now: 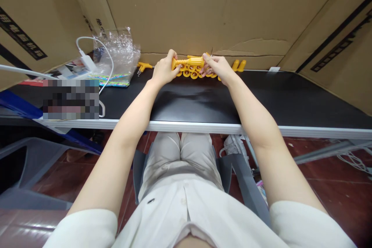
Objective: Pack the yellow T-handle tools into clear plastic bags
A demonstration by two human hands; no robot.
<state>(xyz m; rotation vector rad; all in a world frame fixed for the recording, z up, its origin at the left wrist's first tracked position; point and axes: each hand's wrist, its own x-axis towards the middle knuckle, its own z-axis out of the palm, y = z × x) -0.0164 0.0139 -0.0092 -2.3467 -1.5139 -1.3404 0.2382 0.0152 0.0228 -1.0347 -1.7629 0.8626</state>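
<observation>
Between my two hands is a yellow plastic piece [194, 61], held level, with a ribbed thick part on the right and a thin twisted part on the left. My left hand [166, 69] pinches its left end between thumb and fingers. At its right end, the fingers of my right hand [217, 66] are closed round it. Just beneath and behind it lie several yellow round tube-like pieces [194, 74] with open ends facing me, partly covered by my hands. A yellow T-shaped handle [144, 66] with a metal spiral lies left of my left hand.
Two yellow pieces [238, 65] stand at the table's back, right of my right hand. On the left are a clear plastic bag [116, 56], a white cable with a plug [87, 61] and a blurred-out patch. Cardboard walls [186, 11] enclose the black table [290, 100].
</observation>
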